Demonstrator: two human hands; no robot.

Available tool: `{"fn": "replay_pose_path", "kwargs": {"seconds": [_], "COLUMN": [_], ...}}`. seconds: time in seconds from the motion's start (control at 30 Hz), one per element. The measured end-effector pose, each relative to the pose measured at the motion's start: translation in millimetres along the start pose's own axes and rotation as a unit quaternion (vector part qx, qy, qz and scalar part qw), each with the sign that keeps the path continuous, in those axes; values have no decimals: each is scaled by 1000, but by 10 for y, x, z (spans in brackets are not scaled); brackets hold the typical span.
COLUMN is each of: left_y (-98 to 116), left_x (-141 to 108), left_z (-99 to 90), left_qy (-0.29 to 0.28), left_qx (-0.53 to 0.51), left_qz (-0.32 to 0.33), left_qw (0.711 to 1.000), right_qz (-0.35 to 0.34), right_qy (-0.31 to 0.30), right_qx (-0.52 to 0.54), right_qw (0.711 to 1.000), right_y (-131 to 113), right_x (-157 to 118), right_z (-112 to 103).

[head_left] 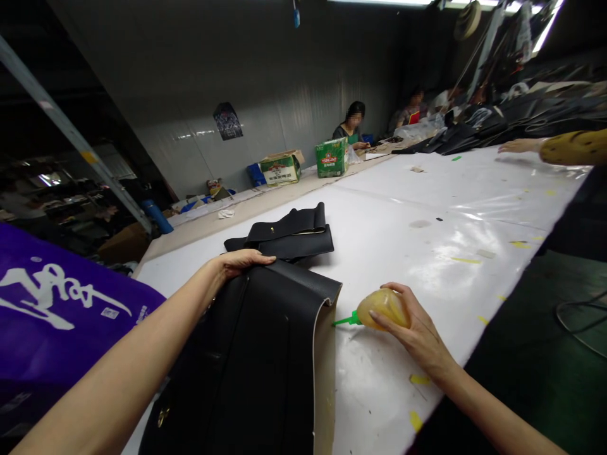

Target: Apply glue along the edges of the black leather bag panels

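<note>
A large black leather bag piece (265,335) with a pale lining lies in front of me, its near right edge raised so the lining shows. My left hand (244,259) grips its far edge, thumb on top and the other fingers mostly hidden. In my right hand (415,325) is a squeeze bottle (383,308) of yellowish liquid, tilted on its side. Its green nozzle (348,319) points left, with the tip at the lining near the bag piece's right corner. Just beyond my left hand lie more black leather pieces (289,230), stacked loosely.
The white tabletop (389,234) carries yellow scraps (467,260). A purple printed bag (61,309) is at left. Cardboard boxes (332,158) stand along the back. At right, another person's arm (569,146) reaches over the table near piled black material (512,120). Other people sit farther back.
</note>
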State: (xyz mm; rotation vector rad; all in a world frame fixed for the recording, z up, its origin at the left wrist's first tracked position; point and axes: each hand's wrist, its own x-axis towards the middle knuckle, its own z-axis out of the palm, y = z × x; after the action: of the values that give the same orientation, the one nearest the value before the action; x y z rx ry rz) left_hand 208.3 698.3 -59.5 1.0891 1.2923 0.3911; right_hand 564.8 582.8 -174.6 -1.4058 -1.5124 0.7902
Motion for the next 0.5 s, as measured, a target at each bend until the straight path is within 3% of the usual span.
{"fn": "replay_pose_path", "kwargs": {"seconds": [0.2,0.4,0.5], "left_y": [-11,8,5], "left_x": [3,-23,-13], "left_z": [-7,21,18], "left_qy": [-4,-2,-1], "left_qx": [-6,-11,-11], "left_qz": [6,10,11], "left_qw": [1000,1000,1000], "right_qz": [-8,-15,-21], "right_qy": [-50,-20,-46], "right_qx": [11,16,28], "right_qw": [999,1000,998], "right_y": [12,43,55], "right_x": [-40,36,-1], "right_z": [-22,-24,-44]}}
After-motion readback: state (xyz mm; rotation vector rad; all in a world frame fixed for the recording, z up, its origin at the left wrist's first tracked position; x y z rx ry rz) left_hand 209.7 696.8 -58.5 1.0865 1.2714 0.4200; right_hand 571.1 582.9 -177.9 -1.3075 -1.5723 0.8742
